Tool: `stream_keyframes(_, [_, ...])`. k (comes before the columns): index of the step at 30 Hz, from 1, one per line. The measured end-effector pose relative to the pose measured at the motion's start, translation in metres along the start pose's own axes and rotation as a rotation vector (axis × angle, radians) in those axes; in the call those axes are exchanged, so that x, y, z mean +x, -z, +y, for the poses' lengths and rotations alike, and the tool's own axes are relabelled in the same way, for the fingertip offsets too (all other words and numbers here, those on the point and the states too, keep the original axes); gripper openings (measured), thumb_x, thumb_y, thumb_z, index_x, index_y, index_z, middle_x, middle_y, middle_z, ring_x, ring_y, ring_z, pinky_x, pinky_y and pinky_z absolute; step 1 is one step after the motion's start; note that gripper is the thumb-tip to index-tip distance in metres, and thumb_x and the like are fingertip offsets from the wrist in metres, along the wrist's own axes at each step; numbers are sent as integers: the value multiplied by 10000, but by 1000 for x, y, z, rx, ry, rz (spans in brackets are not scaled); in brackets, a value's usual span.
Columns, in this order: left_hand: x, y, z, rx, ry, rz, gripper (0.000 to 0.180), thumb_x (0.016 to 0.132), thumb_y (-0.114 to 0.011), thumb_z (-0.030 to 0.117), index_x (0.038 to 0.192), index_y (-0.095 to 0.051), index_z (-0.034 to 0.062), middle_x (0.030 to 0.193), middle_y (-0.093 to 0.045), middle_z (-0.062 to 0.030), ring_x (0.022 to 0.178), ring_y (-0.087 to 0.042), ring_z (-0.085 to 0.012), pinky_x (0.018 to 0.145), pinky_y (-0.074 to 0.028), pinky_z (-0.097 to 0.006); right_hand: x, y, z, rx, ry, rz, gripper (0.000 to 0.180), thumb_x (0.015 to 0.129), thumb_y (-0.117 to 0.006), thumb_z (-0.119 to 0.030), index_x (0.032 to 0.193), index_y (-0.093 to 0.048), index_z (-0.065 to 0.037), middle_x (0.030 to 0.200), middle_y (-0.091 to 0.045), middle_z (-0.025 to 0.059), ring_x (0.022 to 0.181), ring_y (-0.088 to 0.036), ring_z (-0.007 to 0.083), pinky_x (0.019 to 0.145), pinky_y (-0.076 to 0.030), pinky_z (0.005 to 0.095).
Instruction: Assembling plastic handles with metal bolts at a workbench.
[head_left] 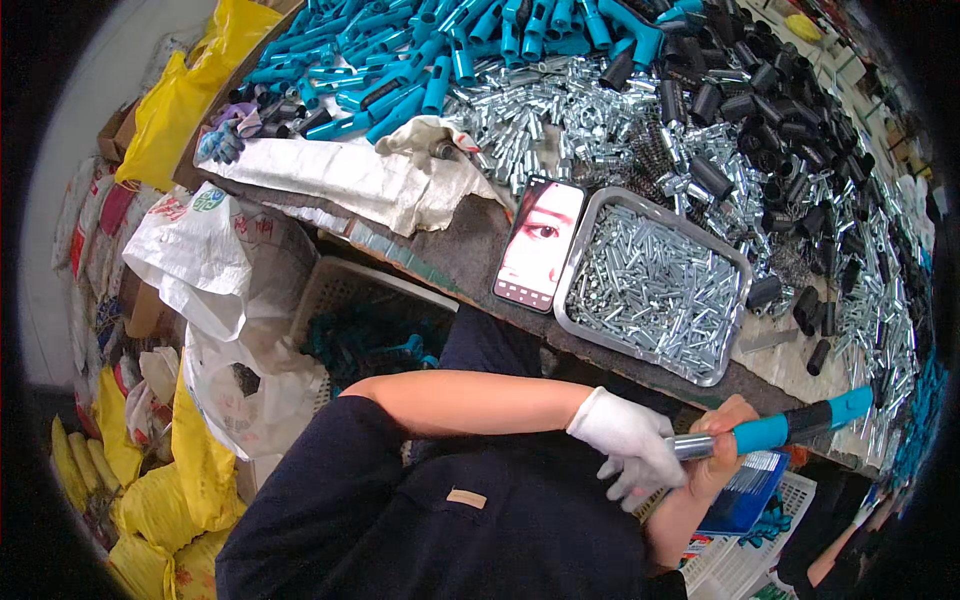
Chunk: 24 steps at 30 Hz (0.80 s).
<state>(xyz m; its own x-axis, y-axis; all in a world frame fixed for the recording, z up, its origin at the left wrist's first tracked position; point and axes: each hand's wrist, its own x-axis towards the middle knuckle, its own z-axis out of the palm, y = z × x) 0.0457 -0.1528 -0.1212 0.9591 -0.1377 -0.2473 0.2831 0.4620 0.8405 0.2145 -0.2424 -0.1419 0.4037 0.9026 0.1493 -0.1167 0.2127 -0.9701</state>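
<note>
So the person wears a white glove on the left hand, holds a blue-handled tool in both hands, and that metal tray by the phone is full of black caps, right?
Not quite. The head view shows the metal tray full of small silver metal pins, not black caps. The rest holds: the left hand is white-gloved, and with the bare right hand it holds the blue-handled tool; the phone lies beside the tray.

Lit phone screen [539,244] beside tray; yellow sacks [185,95] left.

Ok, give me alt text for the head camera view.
A gloved left hand and bare right hand hold a teal handle with a metal tube end. Beyond, a workbench holds a tray of small metal pins, a phone and piled parts.
</note>
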Motion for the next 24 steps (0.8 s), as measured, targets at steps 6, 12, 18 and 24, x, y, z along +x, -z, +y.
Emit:
stream_keyframes(6, [11, 1, -5, 755, -192, 619, 427, 854, -630, 415, 746, -654, 3, 647, -663, -86, 542, -646, -184, 499, -519, -297, 3, -12, -5, -271, 137, 202, 156, 778, -660, -109, 754, -520, -45, 689, -481, 45, 610, -482, 113, 597, -411, 256])
stream_keyframes(12, [5, -12, 6, 743, -67, 467, 320, 802, -620, 301, 652, -647, 20, 632, -654, -139, 534, -647, -262, 507, -522, -374, 2, -23, -17, -38, -79, 147, 213, 795, -699, -167, 804, -528, -40, 684, -489, 36, 499, -460, 90, 417, -392, 193])
stream_keyframes(18, [1, -10, 9, 303, -230, 371, 431, 831, -642, 424, 718, -656, 8, 664, -675, -105, 562, -665, -224, 509, -524, -342, 0, -9, -10, -46, -38, 237, 149, 802, -634, -153, 798, -517, -60, 742, -478, 29, 613, -473, 98, 521, -397, 238])
stream_keyframes(24, [7, -13, 0, 1161, -53, 856, 253, 762, -629, 261, 707, -671, 18, 671, -661, -177, 585, -657, -340, 545, -526, -428, -3, -32, -14, -187, -209, 358, 238, 796, -680, -226, 798, -521, -49, 712, -493, 49, 583, -471, 105, 523, -397, 237])
